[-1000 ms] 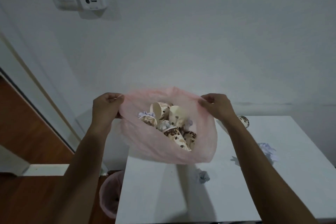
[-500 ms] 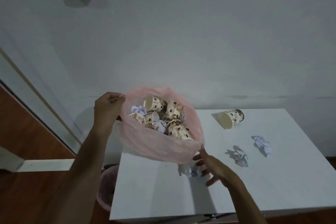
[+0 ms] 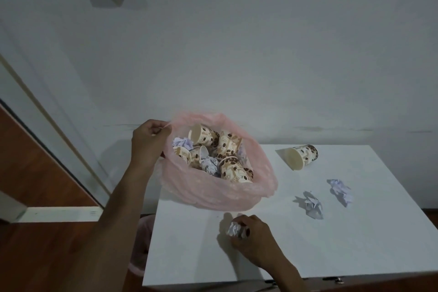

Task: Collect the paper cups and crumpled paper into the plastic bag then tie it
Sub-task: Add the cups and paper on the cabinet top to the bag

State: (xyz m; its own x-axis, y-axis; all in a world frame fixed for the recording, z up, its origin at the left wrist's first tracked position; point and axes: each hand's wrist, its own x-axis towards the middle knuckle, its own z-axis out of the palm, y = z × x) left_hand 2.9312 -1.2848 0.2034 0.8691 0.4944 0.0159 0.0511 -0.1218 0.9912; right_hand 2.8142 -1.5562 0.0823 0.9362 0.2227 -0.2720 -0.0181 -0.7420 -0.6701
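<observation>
Head view looks down on a white table [image 3: 355, 244] against a pale wall. The left hand [image 3: 148, 142] pinches the rim of a pink bag [image 3: 213, 194], holding its left edge up so the mouth stays open; the bag's body sags on the table's far left corner. Inside it lie several bean-print cups [image 3: 227, 144] and a few paper wads [image 3: 209, 165], so most of the collecting looks done.

The right hand [image 3: 251, 237] is closed around a paper ball [image 3: 234, 229] on the table, just in front of the bag. The ball seems gripped but not yet lifted clear; I cannot tell whether it touches the table.

Three items are left outside the bag besides that ball: one cup [image 3: 301, 155] lying on its side near the back edge, mouth towards the camera, and two crumpled papers, one [image 3: 312, 204] mid-table and another [image 3: 340, 191] just to its right. All three sit well apart from the bag.

By my reckoning the task is well past halfway. What is left is dropping the held ball in, fetching the last cup and two papers, then gathering the rim and tying it. Tying has not begun, since the mouth is wide open.

A bin [image 3: 142, 244] with a pink liner stands on the floor beside the table.
</observation>
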